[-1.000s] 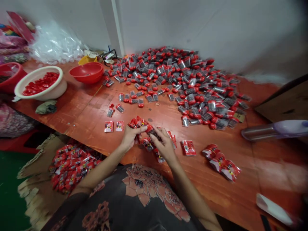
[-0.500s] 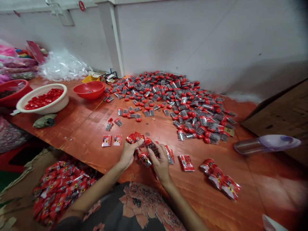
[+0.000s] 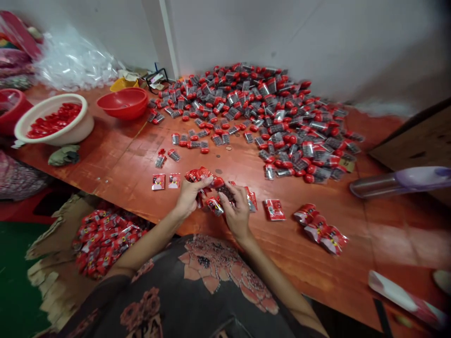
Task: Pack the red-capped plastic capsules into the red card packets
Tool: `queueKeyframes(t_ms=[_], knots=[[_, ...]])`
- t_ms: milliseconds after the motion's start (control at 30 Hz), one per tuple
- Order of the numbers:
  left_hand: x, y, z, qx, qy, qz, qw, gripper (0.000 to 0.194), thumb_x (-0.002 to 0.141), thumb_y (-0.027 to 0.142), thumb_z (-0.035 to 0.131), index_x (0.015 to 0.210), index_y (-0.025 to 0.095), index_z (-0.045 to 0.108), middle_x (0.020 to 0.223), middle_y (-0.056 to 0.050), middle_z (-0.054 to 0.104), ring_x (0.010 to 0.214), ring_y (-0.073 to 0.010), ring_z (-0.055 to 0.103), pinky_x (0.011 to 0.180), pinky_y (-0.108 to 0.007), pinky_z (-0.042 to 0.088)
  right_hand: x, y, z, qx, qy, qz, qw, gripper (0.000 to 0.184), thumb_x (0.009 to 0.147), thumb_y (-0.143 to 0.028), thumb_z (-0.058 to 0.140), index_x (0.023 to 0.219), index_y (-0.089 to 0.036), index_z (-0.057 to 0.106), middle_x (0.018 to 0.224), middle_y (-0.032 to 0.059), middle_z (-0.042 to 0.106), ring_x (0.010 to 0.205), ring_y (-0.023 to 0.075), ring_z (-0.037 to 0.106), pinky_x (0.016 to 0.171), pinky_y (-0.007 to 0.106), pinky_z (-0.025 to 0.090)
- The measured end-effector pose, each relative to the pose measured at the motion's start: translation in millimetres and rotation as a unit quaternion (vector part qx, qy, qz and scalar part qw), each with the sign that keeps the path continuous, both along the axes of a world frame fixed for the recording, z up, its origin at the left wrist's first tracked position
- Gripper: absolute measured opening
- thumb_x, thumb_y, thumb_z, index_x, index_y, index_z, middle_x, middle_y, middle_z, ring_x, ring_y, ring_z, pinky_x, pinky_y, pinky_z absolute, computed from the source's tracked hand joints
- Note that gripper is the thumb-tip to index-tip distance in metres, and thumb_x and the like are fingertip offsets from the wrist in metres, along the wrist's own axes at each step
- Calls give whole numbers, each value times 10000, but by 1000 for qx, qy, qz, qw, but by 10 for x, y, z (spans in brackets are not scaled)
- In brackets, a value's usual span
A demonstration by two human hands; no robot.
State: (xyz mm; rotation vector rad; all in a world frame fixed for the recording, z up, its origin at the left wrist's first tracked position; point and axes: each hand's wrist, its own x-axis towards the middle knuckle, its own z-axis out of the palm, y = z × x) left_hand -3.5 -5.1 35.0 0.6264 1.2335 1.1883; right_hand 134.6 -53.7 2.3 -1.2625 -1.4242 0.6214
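Observation:
Near the table's front edge my left hand (image 3: 186,197) is closed on a red printed packet (image 3: 198,174), thumb on top. My right hand (image 3: 237,213) grips a small red-capped clear container (image 3: 218,182) with dark contents, held against the packet. Whether it is partly inside the packet I cannot tell. Under and between the hands lie more red packets (image 3: 214,205), partly hidden by the fingers. Two flat red-and-pink cards (image 3: 174,180) lie to the left. On the right are a single red packet (image 3: 274,210) and a row of three packets (image 3: 319,229).
A large heap of red-capped containers (image 3: 246,103) lies against the wall. At left stand a white basin (image 3: 84,122) of red pieces and a red bowl (image 3: 123,110). A carton (image 3: 52,256) of red packets sits below the table edge. A clear bottle (image 3: 377,184) lies at right.
The view tilted up, then back down. Both hands stay together over the same spot, still holding the packet and container; the fingers have shifted only slightly.

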Motion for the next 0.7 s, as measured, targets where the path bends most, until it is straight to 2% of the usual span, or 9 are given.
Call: queueKeyframes(t_ms=[167, 300, 533, 700], knots=[[-27, 24, 40, 23, -4, 3, 1000, 314, 523, 303, 869, 644, 146, 625, 565, 18, 609, 426, -85, 507, 349, -206, 354, 52, 0, 31, -72, 78, 50, 993, 350, 902, -315, 588, 1251, -331, 615, 1051, 38, 600, 991, 202, 590, 897, 406, 494], [-47, 31, 62, 27, -1, -17, 1000, 290, 553, 304, 858, 637, 141, 635, 552, 8, 600, 399, -79, 480, 342, -217, 349, 110, 14, 68, -111, 124, 88, 982, 340, 904, -325, 581, 1241, -325, 628, 1068, 40, 620, 1004, 207, 597, 896, 404, 491], [-47, 10, 42, 23, 34, -41, 998, 305, 544, 304, 873, 617, 150, 620, 514, 13, 574, 388, -73, 467, 352, -208, 323, 200, 52, 172, -84, 61, 100, 990, 323, 889, -298, 600, 1204, -344, 654, 943, 18, 580, 895, 185, 585, 792, 349, 490], [-44, -24, 37, 34, 66, -67, 995, 285, 547, 296, 874, 633, 159, 639, 503, 23, 563, 372, -65, 446, 362, -210, 327, 184, 35, 151, -49, 19, 82, 995, 341, 908, -267, 582, 1234, -360, 620, 1006, 24, 591, 949, 190, 581, 816, 352, 485]])
